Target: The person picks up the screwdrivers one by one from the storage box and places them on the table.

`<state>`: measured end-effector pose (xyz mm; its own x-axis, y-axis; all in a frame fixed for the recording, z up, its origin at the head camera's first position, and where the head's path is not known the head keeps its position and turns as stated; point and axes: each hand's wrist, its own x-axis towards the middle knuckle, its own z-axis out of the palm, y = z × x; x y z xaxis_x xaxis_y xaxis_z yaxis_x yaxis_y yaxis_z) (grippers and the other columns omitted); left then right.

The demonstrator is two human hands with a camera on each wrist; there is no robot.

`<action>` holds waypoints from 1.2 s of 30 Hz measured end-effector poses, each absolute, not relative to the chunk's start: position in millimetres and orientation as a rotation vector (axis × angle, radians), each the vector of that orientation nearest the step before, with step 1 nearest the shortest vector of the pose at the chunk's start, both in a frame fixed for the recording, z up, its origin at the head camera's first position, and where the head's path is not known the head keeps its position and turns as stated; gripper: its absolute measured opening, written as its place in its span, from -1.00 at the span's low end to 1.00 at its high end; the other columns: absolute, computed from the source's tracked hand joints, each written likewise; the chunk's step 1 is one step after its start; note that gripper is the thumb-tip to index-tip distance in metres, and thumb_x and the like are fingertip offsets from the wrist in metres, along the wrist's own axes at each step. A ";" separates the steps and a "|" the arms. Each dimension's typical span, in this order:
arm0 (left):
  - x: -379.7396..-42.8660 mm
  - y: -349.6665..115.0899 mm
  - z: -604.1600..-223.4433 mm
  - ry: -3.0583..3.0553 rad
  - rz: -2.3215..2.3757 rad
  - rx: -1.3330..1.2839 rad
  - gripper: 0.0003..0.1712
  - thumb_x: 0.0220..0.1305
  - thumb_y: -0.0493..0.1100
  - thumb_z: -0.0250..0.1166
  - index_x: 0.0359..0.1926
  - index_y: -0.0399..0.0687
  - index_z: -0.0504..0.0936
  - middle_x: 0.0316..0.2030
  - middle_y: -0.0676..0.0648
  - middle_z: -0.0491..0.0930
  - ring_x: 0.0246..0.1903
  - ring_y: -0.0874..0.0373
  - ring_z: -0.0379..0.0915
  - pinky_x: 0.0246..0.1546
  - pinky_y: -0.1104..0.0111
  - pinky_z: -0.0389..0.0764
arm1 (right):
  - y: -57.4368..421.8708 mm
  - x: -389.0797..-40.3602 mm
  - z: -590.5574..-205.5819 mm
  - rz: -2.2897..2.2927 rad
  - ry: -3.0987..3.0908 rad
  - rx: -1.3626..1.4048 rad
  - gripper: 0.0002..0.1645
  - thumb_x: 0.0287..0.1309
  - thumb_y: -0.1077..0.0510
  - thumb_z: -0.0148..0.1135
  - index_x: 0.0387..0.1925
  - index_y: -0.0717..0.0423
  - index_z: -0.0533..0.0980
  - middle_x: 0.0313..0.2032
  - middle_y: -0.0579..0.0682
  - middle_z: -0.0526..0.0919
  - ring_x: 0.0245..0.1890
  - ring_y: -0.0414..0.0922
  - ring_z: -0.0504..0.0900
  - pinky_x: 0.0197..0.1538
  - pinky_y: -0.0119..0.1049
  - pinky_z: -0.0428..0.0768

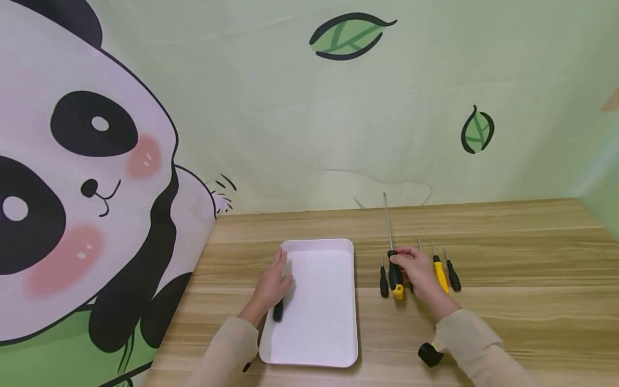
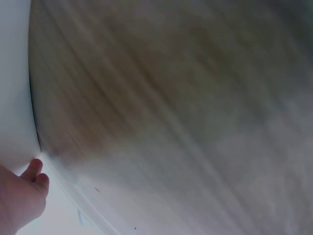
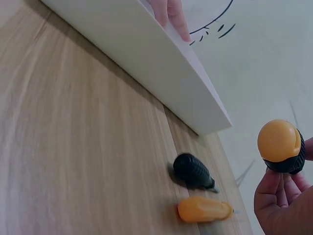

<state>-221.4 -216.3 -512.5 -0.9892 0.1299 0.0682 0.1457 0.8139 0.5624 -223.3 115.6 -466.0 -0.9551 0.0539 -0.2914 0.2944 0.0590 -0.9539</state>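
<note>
My right hand [image 1: 419, 271] grips a long screwdriver [image 1: 395, 274] by its black and yellow handle, its shaft pointing toward the wall. In the right wrist view, the handle's yellow end [image 3: 279, 141] faces the camera, above the table. My left hand [image 1: 272, 282] rests on the left rim of a white tray [image 1: 321, 361], fingers fairly straight, thumb toward the inside. Beneath that hand, a black handle [image 1: 278, 310] lies in the tray, its other end hidden. Left of the held screwdriver lies a small black screwdriver [image 1: 384, 280].
Right of my right hand lie a yellow-handled screwdriver [image 1: 440, 275] and a black-handled screwdriver [image 1: 453, 277]. Another shaft [image 1: 420, 245] shows beyond the hand. A black-ended object [image 1: 430, 355] is partly covered by my right sleeve. Behind the wooden table [image 1: 522, 258] hangs a panda-printed backdrop [image 1: 271, 129].
</note>
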 end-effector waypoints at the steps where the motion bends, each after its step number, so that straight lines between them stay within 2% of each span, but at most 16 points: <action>1: -221.4 -216.1 -512.4 -2.967 -0.927 -0.221 -0.30 0.20 -0.14 0.06 0.32 -0.18 0.03 0.37 -0.07 -0.12 0.27 -0.11 0.01 0.18 0.06 0.21 | 117.4 -223.6 -465.8 -2.017 2.142 0.358 -0.55 0.06 0.20 0.11 -0.01 0.31 0.33 -0.42 -0.24 0.52 -0.46 -0.34 0.47 -0.38 -0.45 0.49; 7: -221.3 -215.3 -512.1 -2.959 -0.935 -0.222 -0.29 0.19 -0.15 0.07 0.32 -0.19 0.03 0.37 -0.08 -0.12 0.27 -0.12 0.02 0.17 0.05 0.22 | 126.9 -225.4 -466.9 -2.046 2.132 0.366 -0.56 0.04 0.22 0.10 -0.02 0.34 0.32 -0.48 -0.29 0.50 -0.49 -0.36 0.49 -0.41 -0.47 0.51; 20: -222.2 -214.4 -511.9 -2.975 -0.942 -0.196 -0.29 0.19 -0.14 0.07 0.32 -0.16 0.03 0.37 -0.03 -0.13 0.27 -0.10 0.02 0.16 0.05 0.24 | 146.4 -226.3 -465.4 -2.089 2.097 0.377 -0.55 0.07 0.21 0.09 -0.01 0.36 0.28 -0.49 -0.32 0.47 -0.49 -0.36 0.45 -0.43 -0.52 0.52; 23: -222.4 -214.6 -512.0 -2.964 -0.938 -0.212 -0.29 0.19 -0.14 0.07 0.32 -0.18 0.03 0.37 -0.06 -0.12 0.26 -0.12 0.04 0.15 0.04 0.25 | 152.3 -227.7 -469.3 -2.132 2.068 0.383 -0.63 0.04 0.22 0.11 -0.10 0.29 0.33 -0.51 -0.34 0.48 -0.51 -0.38 0.46 -0.44 -0.52 0.51; 26: -222.4 -215.0 -512.6 -2.965 -0.936 -0.213 -0.29 0.20 -0.14 0.07 0.32 -0.18 0.03 0.37 -0.06 -0.13 0.26 -0.11 0.03 0.17 0.05 0.23 | 158.8 -229.0 -475.8 -2.184 2.021 0.398 -0.77 0.00 0.22 0.15 -0.24 0.13 0.39 -0.54 -0.35 0.51 -0.54 -0.39 0.48 -0.47 -0.51 0.51; 30: -222.4 -215.7 -513.6 -2.973 -0.939 -0.210 -0.29 0.20 -0.13 0.06 0.33 -0.16 0.02 0.37 -0.04 -0.14 0.27 -0.10 0.01 0.18 0.06 0.22 | 168.4 -232.8 -489.1 -2.198 2.021 0.427 -0.79 -0.02 0.20 0.18 -0.28 0.05 0.41 -0.54 -0.34 0.52 -0.54 -0.39 0.47 -0.47 -0.52 0.51; 36: -221.8 -215.8 -513.8 -2.976 -0.936 -0.214 -0.29 0.20 -0.14 0.06 0.33 -0.15 0.01 0.37 -0.03 -0.14 0.27 -0.11 0.02 0.17 0.04 0.23 | 179.0 -231.5 -490.2 -2.166 2.070 0.447 -0.75 0.01 0.19 0.17 -0.22 0.07 0.38 -0.53 -0.36 0.50 -0.51 -0.40 0.45 -0.45 -0.52 0.52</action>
